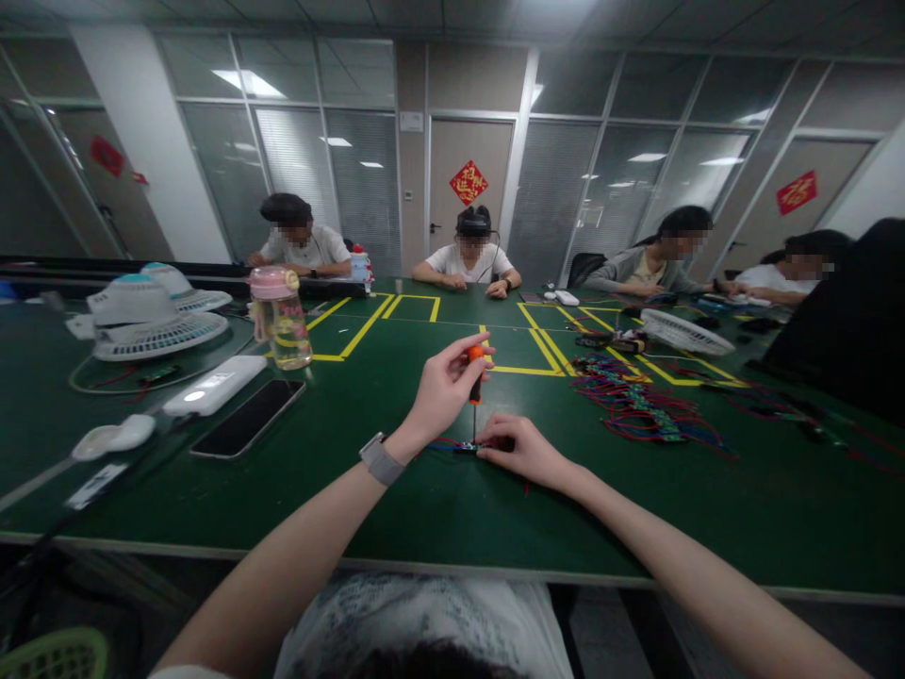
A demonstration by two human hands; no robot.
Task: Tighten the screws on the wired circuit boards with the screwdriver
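My left hand, with a watch on its wrist, grips the orange and black handle of a screwdriver. The screwdriver stands upright, its thin shaft pointing down to a small circuit board on the green table. Red and blue wires run from the board's left side. My right hand rests low beside the board, thumb and fingers pinched at its right edge. The exact spot where the screwdriver tip meets the board is too small to make out.
Several wired circuit boards lie in a heap on the right, near a white fan grille. To the left are a phone, a white power bank, a bottle and white fans. Several people sit across the table.
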